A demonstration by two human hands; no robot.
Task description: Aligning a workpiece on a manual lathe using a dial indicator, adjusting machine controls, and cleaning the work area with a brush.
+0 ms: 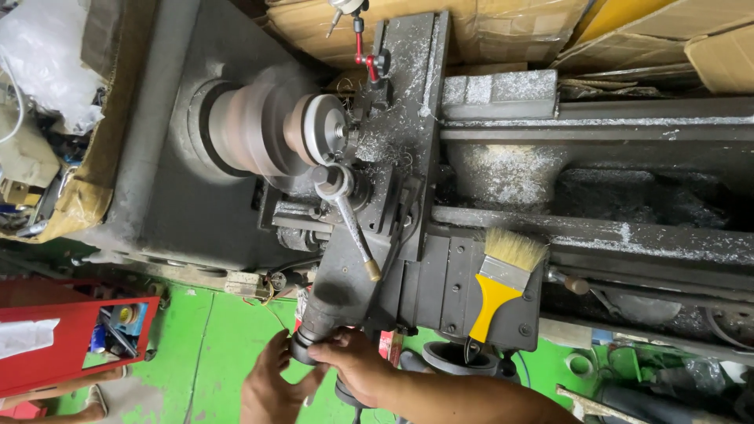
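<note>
Both bare hands meet at the bottom of the head view, on the dark round metal handwheel (310,345) at the near end of the grey cast-iron lathe cross-slide (369,259). The left hand (271,377) cups the wheel from below and to the side, fingers curled half closed against its rim; the right hand (353,365) lies over the front of it, its grip wrapped round the hub, closed as far as the fingers show. That wheel looks rigid and heavy, fixed to its screw, likely oily and dusted with swarf, so the rim is the sound place to hold, I judge. Just above stands the long steel lever with a brass tip (353,228), and beyond it the blurred, spinning chuck (275,129). Beside the hands, on the carriage apron, rests a yellow-handled bristle brush (503,286).
</note>
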